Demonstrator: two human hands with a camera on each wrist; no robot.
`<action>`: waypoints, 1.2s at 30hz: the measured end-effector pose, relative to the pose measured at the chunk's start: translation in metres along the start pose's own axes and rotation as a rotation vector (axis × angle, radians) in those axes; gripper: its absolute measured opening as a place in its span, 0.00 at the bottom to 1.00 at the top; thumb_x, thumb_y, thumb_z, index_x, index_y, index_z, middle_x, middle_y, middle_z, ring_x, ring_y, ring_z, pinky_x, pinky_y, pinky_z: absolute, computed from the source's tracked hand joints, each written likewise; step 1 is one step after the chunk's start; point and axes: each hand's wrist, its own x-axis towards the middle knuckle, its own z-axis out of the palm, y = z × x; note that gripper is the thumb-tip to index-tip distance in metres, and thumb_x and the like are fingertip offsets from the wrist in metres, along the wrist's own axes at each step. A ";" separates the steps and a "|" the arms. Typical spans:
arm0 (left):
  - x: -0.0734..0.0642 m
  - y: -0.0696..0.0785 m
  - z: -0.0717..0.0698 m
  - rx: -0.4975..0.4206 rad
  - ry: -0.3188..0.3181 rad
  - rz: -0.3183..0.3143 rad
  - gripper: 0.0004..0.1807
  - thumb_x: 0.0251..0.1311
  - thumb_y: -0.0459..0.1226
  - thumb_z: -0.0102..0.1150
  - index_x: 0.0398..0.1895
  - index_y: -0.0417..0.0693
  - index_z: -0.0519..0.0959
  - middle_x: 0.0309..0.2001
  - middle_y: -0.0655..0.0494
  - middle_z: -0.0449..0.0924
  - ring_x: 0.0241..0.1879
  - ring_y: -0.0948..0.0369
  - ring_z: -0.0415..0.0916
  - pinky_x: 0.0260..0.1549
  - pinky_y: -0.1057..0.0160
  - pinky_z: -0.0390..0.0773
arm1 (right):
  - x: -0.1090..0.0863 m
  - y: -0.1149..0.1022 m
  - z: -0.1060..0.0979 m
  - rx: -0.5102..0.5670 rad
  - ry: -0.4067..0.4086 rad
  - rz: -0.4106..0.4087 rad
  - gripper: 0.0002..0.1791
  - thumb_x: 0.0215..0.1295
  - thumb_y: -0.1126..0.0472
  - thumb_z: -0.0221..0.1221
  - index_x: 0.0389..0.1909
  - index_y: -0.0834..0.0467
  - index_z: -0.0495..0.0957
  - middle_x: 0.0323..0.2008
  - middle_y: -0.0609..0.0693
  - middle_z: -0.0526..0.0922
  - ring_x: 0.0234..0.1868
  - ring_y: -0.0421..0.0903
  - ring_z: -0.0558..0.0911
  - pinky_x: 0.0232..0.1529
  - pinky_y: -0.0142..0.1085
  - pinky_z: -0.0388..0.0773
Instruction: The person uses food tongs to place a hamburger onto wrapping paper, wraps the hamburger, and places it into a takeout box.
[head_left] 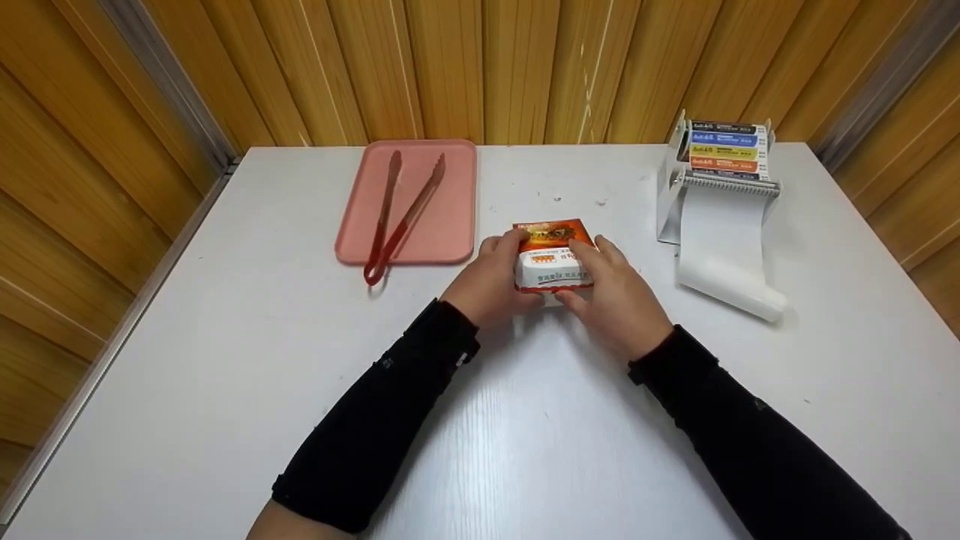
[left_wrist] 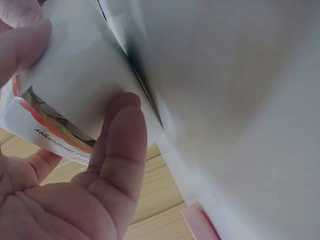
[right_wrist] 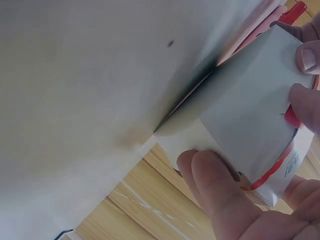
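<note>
A small paper hamburger box (head_left: pixel 554 259), white with an orange printed top, stands on the white table between both hands. My left hand (head_left: pixel 495 279) holds its left side, thumb at the near face and fingers along the side and top edge. On the opposite side my right hand (head_left: pixel 619 300) grips it the same way, its thumb at the near face and the index finger bent over the top. In the left wrist view, the word "Hamburger" shows on the box's printed panel (left_wrist: pixel 65 142). The right wrist view has the box's plain white wall (right_wrist: pixel 245 95) tilted, with fingers around it.
Back left lies a pink tray (head_left: pixel 352 225) with red-handled tongs (head_left: pixel 386 244) resting on it, handle end past the near rim. At back right stands a white dispenser (head_left: pixel 667 202) with colourful labels; a white paper strip (head_left: pixel 720 240) hangs from it, curled at its end.
</note>
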 end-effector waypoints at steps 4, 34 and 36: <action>0.000 0.001 0.001 -0.014 -0.001 -0.007 0.54 0.58 0.46 0.77 0.83 0.52 0.54 0.75 0.37 0.62 0.63 0.50 0.78 0.63 0.53 0.79 | 0.001 0.000 0.000 0.010 0.000 0.018 0.42 0.67 0.56 0.72 0.78 0.58 0.65 0.78 0.74 0.58 0.73 0.74 0.69 0.73 0.65 0.68; -0.002 0.008 0.007 -0.034 -0.016 -0.059 0.56 0.61 0.43 0.76 0.85 0.57 0.49 0.78 0.42 0.60 0.55 0.53 0.80 0.61 0.56 0.80 | 0.003 -0.002 0.000 0.061 0.022 0.056 0.37 0.64 0.64 0.72 0.71 0.66 0.67 0.75 0.73 0.62 0.72 0.71 0.71 0.75 0.60 0.67; -0.002 0.008 0.007 -0.036 -0.017 -0.060 0.55 0.62 0.41 0.76 0.85 0.58 0.50 0.78 0.42 0.59 0.56 0.53 0.80 0.62 0.55 0.79 | 0.004 -0.001 0.000 0.082 0.018 0.068 0.38 0.63 0.65 0.73 0.71 0.67 0.67 0.74 0.71 0.64 0.70 0.68 0.73 0.75 0.59 0.68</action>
